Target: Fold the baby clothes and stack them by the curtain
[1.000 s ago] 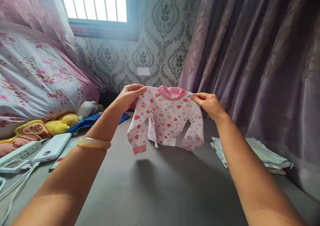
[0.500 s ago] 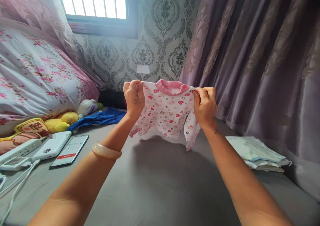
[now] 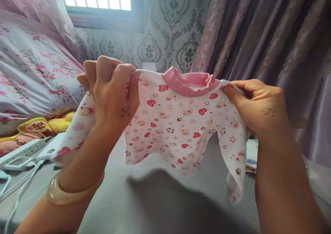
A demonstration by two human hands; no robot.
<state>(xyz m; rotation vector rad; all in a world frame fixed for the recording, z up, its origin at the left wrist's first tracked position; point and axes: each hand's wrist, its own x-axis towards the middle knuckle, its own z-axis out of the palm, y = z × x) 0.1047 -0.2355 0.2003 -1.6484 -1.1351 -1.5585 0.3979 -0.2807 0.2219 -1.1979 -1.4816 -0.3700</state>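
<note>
A small white long-sleeved shirt [image 3: 170, 120] with red hearts, flowers and a pink collar hangs spread in the air between my hands. My left hand [image 3: 111, 85] pinches it at the shoulder on the left side, fingers closed. On the other shoulder, my right hand [image 3: 258, 103] grips the cloth between thumb and fingers. One sleeve hangs down below my right hand; the other drops behind my left wrist, partly hidden by it. The shirt's lower hem is above the grey sheet [image 3: 160, 199], casting a shadow there.
At the left lie a white power strip [image 3: 26, 151], cables [image 3: 22, 192], a yellow plush toy [image 3: 59, 123] and floral bedding [image 3: 33, 72]. Folded cloths [image 3: 251, 154] show partly behind my right wrist. A purple curtain [image 3: 258, 37] hangs at the right, near the patterned wall [image 3: 173, 30].
Both hands have brought the shirt closer to me and higher, and they are farther apart in view. The phone at the left is now mostly hidden behind the sleeve and my left arm.
</note>
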